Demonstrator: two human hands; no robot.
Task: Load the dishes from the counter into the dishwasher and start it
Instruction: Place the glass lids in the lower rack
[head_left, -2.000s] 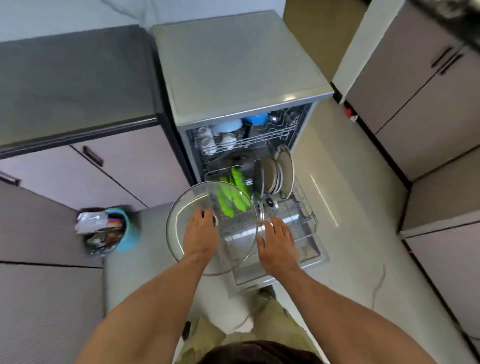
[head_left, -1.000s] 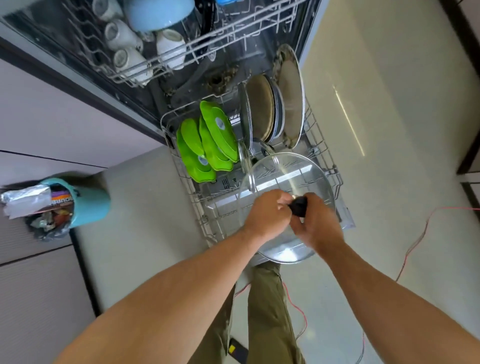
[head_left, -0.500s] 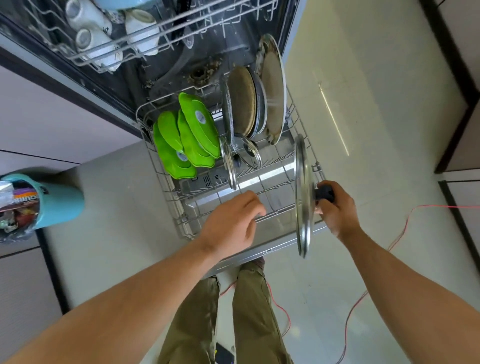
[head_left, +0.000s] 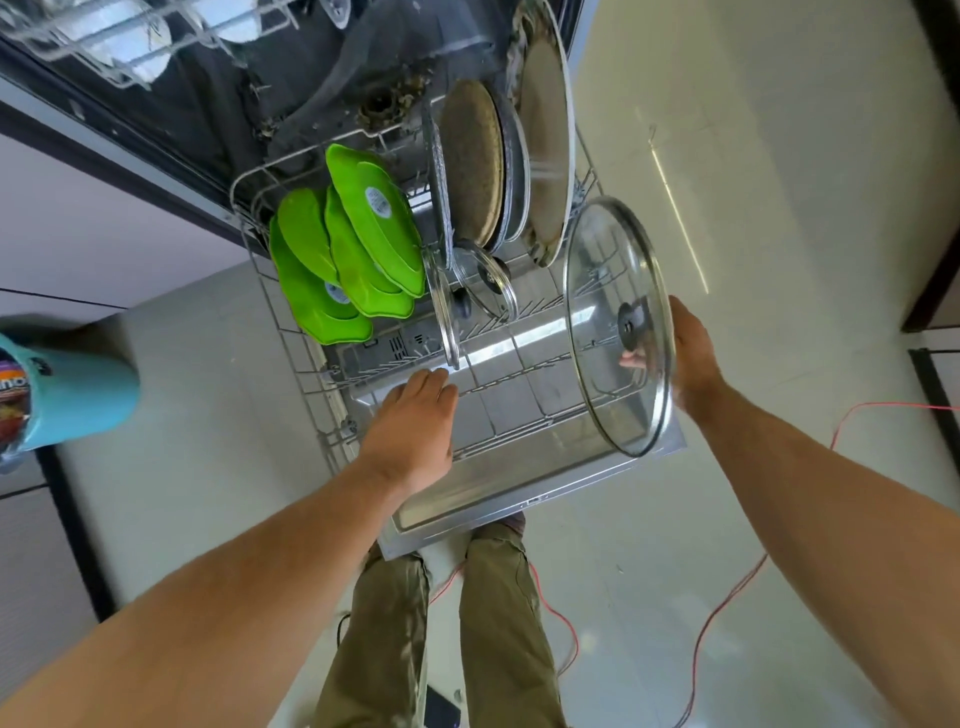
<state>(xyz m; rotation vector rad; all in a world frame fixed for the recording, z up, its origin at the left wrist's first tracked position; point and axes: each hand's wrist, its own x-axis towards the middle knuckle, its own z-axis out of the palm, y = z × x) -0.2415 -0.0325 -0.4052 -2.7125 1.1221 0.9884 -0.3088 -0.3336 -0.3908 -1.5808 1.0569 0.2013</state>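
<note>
Head view: right hand (head_left: 693, 358) holds glass lid (head_left: 605, 249) over rack (head_left: 284, 317)

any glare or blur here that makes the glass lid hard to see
Head view: the glass lid is readable, with a sharp rim and a see-through centre; bright glare lies on the steel door and a light streak on the floor; the upper rack is smeared; straight edges bend with the wide lens.

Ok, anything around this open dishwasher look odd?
Yes: a thin red cable trails loose across the pale floor beside the person's legs, a possible trip hazard. Brown grime rings the round fitting on the dishwasher's tub floor. The right hand merely holds a round glass lid.
</note>
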